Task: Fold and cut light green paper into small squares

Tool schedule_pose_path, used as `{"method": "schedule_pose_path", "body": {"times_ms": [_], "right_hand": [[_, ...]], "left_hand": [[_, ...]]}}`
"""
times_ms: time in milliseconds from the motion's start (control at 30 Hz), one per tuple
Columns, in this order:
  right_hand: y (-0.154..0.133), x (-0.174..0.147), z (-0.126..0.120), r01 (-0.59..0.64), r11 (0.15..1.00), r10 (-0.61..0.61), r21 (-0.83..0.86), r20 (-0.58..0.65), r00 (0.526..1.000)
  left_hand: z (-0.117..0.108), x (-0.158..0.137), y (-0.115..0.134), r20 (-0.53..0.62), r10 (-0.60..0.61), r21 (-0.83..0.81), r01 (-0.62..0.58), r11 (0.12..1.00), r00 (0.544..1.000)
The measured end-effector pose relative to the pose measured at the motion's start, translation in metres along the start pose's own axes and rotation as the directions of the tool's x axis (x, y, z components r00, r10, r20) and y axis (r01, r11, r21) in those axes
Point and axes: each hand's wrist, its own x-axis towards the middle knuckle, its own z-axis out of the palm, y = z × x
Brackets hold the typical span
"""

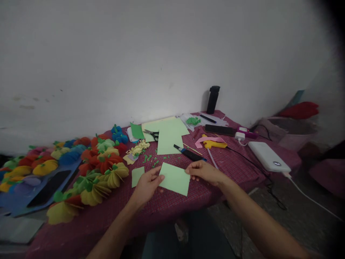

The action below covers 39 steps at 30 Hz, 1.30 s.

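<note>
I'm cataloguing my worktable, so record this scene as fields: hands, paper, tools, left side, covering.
left hand: holds the left edge of a pale green paper rectangle
right hand: pinches it near the upper right corner
paper: larger pale green paper sheets lie beyond
tools: black-handled metal scissors; yellow corded glue gun, pink strip across it
left side: multicoloured folded-paper pumpkin shapes
covering: reddish-purple checked cloth

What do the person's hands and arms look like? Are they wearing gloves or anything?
No gloves: the left hand and right hand are bare. The slim forearms show no sleeves, and I see no watch or bracelet.
</note>
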Motion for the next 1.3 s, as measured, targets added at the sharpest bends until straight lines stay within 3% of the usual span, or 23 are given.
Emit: {"method": "schedule_pose_path", "body": {"times_ms": [200,333,533,633,733,833,933,1067,1167,1300], "right_hand": [[-0.003,-0.005,0.009,0.002,0.982,0.016,-0.190,0.095,0.995],[0.002,-0.002,0.014,-0.001,0.973,0.029,-0.231,0.119,0.993],[0.002,0.006,0.016,-0.008,0.906,0.034,-0.423,0.052,0.998],[-0.003,0.001,0.011,-0.002,0.767,-0.012,-0.641,-0.017,1.000],[-0.010,-0.007,0.005,0.044,0.606,-0.149,-0.794,-0.058,0.987],[-0.015,-0.007,0.003,0.131,0.495,-0.323,-0.859,-0.042,0.945],[-0.014,0.005,0.004,0.227,0.420,-0.452,-0.879,0.014,0.892],[-0.007,0.024,0.009,0.391,0.283,-0.520,-0.876,0.203,0.830],[0.001,0.029,0.013,0.441,0.243,-0.513,-0.864,0.272,0.814],[0.011,0.025,0.013,0.423,0.247,-0.500,-0.872,0.259,0.826]], "left_hand": [[-0.006,0.012,-0.005,-0.156,0.089,0.224,-0.052,0.973,0.984],[-0.006,0.026,-0.010,-0.209,0.174,0.389,-0.081,0.918,0.962],[-0.004,0.036,-0.007,-0.239,0.349,0.647,-0.120,0.753,0.906],[-0.006,0.031,-0.002,-0.205,0.444,0.777,-0.130,0.616,0.872],[-0.005,0.021,0.000,-0.149,0.521,0.870,-0.139,0.473,0.841],[0.003,0.013,-0.005,-0.043,0.521,0.906,-0.187,0.380,0.853],[0.018,0.008,-0.013,0.147,0.473,0.908,-0.308,0.284,0.869],[0.034,0.005,-0.020,0.314,0.408,0.886,-0.419,0.198,0.857],[0.037,0.005,-0.022,0.348,0.362,0.889,-0.426,0.165,0.865],[0.035,0.006,-0.027,0.350,0.315,0.898,-0.412,0.156,0.882]]}}
